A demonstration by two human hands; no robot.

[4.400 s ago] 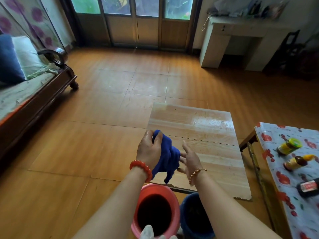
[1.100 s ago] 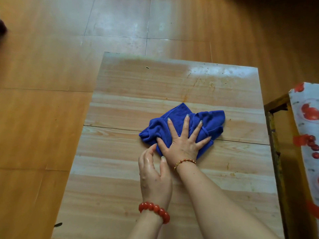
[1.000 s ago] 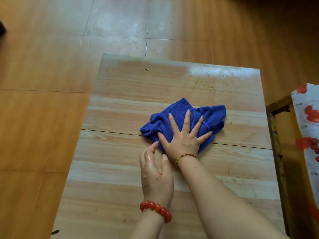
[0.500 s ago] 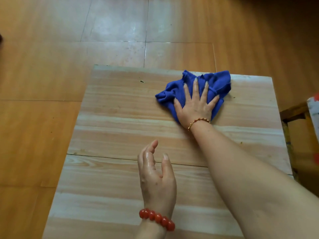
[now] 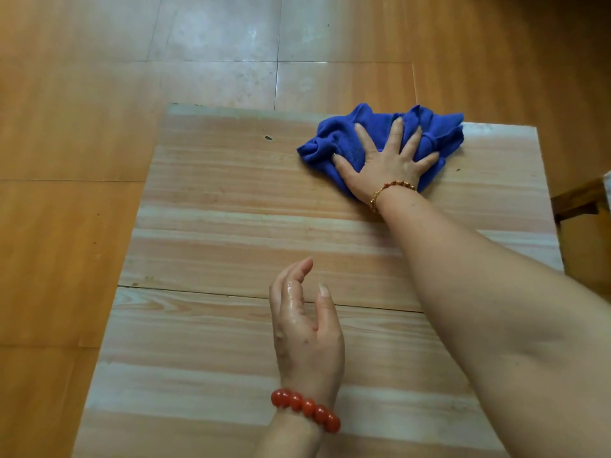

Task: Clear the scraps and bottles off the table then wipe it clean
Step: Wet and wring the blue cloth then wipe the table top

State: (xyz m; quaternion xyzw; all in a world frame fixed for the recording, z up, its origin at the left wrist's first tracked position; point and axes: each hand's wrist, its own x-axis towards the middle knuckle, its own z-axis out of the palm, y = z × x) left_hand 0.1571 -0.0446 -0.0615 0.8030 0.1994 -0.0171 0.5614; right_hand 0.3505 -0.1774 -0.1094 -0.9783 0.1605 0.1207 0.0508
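A crumpled blue cloth (image 5: 439, 135) lies at the far edge of the low wooden table (image 5: 215, 246), right of centre. My right hand (image 5: 385, 161) presses flat on it with fingers spread wide. My left hand (image 5: 304, 332) rests on its edge near the table's middle, wet and shiny, fingers straight, holding nothing. A small dark speck (image 5: 268, 138) sits on the tabletop left of the cloth, and another speck (image 5: 458, 169) lies to its right.
Orange-brown floor tiles (image 5: 82, 94) surround the table on the left and far side. A corner of another wooden table (image 5: 578, 201) shows at the right edge.
My right hand has pushed the blue cloth from the table's middle up to the far edge. My left hand stayed near the middle.
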